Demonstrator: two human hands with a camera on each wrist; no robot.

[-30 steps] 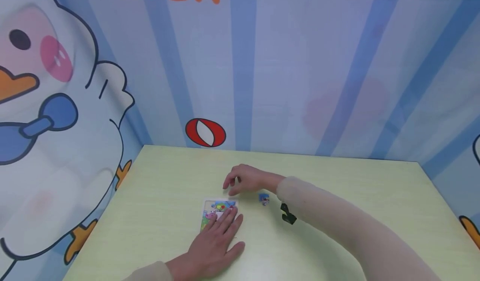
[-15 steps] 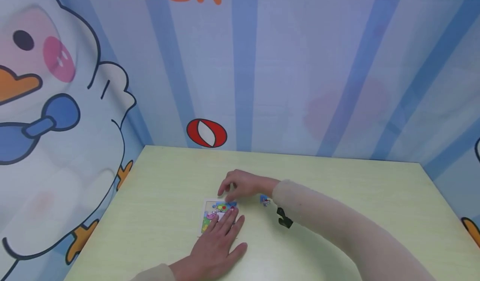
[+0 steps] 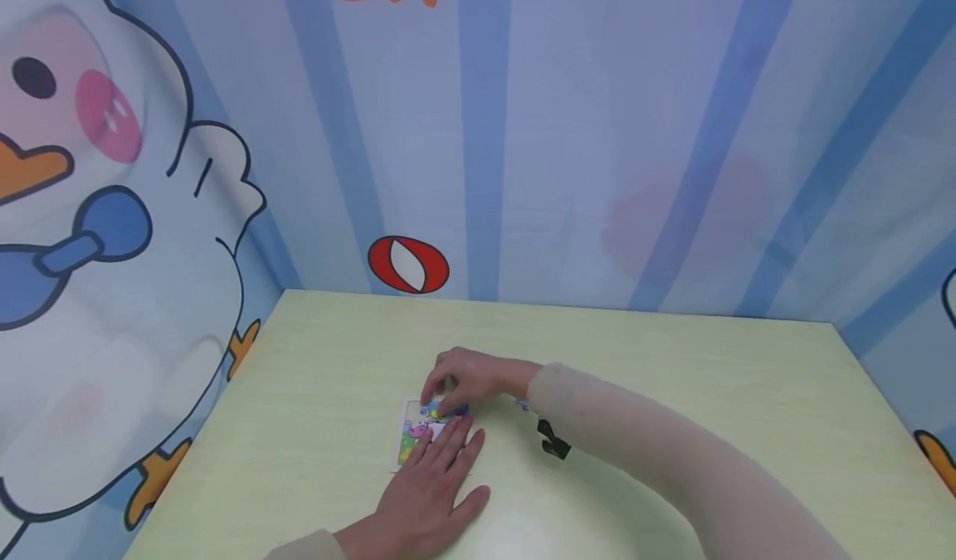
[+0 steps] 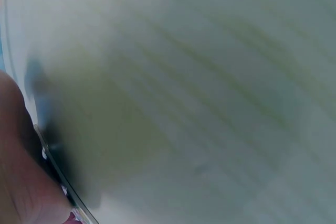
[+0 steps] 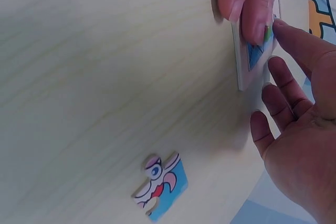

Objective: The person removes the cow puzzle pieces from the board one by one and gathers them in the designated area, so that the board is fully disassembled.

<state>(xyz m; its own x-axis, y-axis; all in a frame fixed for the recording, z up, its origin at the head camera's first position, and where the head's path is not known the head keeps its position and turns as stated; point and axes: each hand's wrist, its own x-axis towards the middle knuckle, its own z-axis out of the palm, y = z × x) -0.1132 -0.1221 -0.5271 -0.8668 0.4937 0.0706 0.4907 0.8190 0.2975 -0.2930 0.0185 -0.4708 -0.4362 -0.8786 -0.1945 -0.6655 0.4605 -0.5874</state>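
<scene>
My left hand [image 3: 429, 494] lies flat with fingers spread, its fingertips over the lower right part of a small jigsaw puzzle [image 3: 409, 448] in a white frame. At the puzzle's top edge is my right hand [image 3: 470, 377], thumb and bent forefinger reaching down onto the blue pieces there. In the right wrist view, the right hand [image 5: 299, 103] has its thumb touching the puzzle board [image 5: 254, 56], while its other fingers are loosely bent. No piece shows lifted between them. A loose puzzle piece [image 5: 163, 184], blue with a cartoon face, lies on the table, partly behind the right wrist in the head view.
The pale wooden table [image 3: 672, 377] extends to both sides. Behind it hangs a blue striped backdrop [image 3: 560, 129], with a cartoon duck [image 3: 134, 294] printed at left. A black clip [image 3: 553, 441] sits beneath the right sleeve.
My right hand has moved left and down, from above the frame onto the puzzle's top edge. Its wrist now partly covers the loose piece. The left hand has stayed in place.
</scene>
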